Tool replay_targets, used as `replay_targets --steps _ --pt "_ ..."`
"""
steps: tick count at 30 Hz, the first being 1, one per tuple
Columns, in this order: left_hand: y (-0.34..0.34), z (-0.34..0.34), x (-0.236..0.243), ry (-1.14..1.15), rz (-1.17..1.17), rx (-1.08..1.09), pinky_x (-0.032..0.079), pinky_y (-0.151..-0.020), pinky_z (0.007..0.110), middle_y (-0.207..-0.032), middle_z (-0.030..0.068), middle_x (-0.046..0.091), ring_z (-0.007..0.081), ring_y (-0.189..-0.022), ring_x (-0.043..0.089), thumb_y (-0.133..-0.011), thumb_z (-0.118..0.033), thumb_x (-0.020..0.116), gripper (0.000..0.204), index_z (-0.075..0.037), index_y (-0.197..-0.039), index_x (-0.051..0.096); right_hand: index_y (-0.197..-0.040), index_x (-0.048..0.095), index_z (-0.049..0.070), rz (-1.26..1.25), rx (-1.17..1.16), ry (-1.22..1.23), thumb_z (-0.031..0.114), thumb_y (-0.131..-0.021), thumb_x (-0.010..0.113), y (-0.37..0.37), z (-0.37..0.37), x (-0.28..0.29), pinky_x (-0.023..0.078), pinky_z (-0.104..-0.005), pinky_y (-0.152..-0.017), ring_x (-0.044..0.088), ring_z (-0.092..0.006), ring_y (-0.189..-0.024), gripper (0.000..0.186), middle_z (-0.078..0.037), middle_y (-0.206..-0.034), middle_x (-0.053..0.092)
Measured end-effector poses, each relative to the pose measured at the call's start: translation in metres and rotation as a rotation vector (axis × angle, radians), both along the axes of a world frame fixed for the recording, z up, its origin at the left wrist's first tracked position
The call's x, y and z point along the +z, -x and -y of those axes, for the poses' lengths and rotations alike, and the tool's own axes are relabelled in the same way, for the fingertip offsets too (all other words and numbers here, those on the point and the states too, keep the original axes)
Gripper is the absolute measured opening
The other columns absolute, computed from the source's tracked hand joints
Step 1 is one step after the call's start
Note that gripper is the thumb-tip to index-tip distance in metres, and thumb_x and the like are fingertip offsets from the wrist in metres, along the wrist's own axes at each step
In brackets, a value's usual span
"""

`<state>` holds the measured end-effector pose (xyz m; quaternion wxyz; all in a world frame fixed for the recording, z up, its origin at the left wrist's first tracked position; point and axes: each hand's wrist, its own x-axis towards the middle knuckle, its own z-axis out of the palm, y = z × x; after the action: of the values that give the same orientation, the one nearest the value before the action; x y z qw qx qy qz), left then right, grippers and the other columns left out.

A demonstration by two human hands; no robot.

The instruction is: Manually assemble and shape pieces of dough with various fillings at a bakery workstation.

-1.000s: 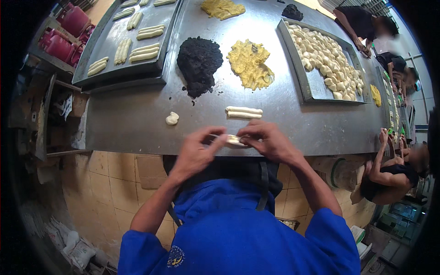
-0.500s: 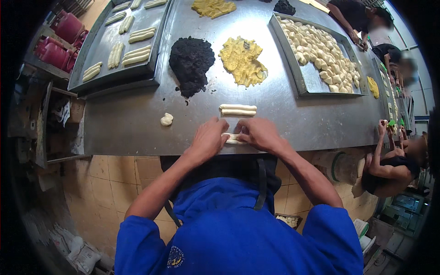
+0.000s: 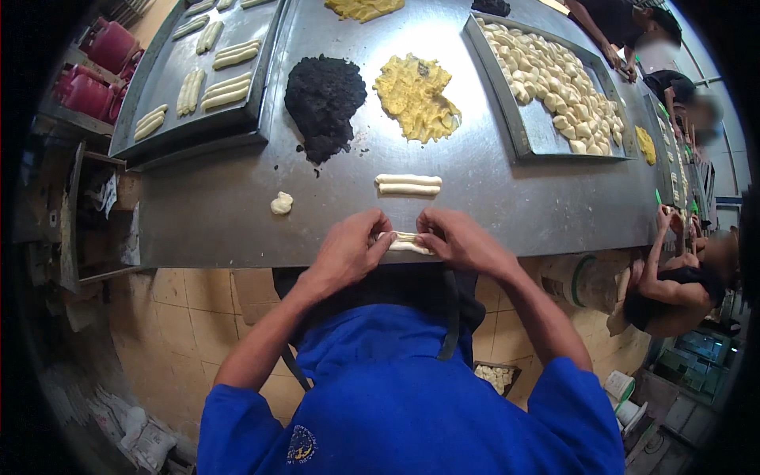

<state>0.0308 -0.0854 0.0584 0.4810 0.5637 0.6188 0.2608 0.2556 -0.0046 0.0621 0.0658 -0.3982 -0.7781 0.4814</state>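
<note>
Near the front edge of the metal table, a pale strip of dough (image 3: 406, 245) lies between my hands, with a little yellow filling showing along its fold. My left hand (image 3: 354, 247) pinches its left end between thumb and fingers. At the other end my right hand (image 3: 457, 241) is closed on the dough, thumb pressed against the near side. Just beyond my fingers rest two finished-looking dough rolls (image 3: 408, 184), side by side and touching. A small lump of dough (image 3: 281, 203) sits by itself to the left.
Behind the rolls are a dark crumbly filling mound (image 3: 324, 103) and a yellow filling mound (image 3: 416, 99). A tray (image 3: 261, 119) of grouped dough rolls stands left; another tray (image 3: 538, 146) with many dough pieces stands right. Other people work along the table's right side.
My hands have spread slightly apart along the dough strip, and its fold with yellow filling shows more. The view has shifted a little.
</note>
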Motion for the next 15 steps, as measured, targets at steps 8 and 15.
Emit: replay_targets --steps 8,15 --pt "0.013 -0.022 -0.014 -0.133 -0.436 -0.155 0.049 -0.082 0.047 -0.094 0.012 0.062 0.0354 -0.095 0.061 -0.086 -0.031 0.077 0.029 -0.008 -0.096 0.064 -0.089 0.064 0.005 0.406 -0.079 -0.261 0.051 -0.078 0.085 -0.019 -0.013 -0.013 0.047 -0.0428 -0.065 0.064 -0.0313 -0.072 0.052 -0.011 -0.076 0.065" --pt "0.017 -0.021 -0.014 -0.069 -0.37 -0.213 0.05 -0.079 0.047 -0.091 0.0121 0.064 0.0329 -0.093 0.064 -0.085 -0.038 0.078 0.029 -0.01 -0.089 0.071 -0.091 0.067 0.007 0.33 -0.14 -0.056 0.048 -0.075 0.086 -0.028 -0.017 -0.011 0.047 -0.0409 -0.065 0.063 -0.0281 -0.075 0.048 -0.009 -0.078 0.065"
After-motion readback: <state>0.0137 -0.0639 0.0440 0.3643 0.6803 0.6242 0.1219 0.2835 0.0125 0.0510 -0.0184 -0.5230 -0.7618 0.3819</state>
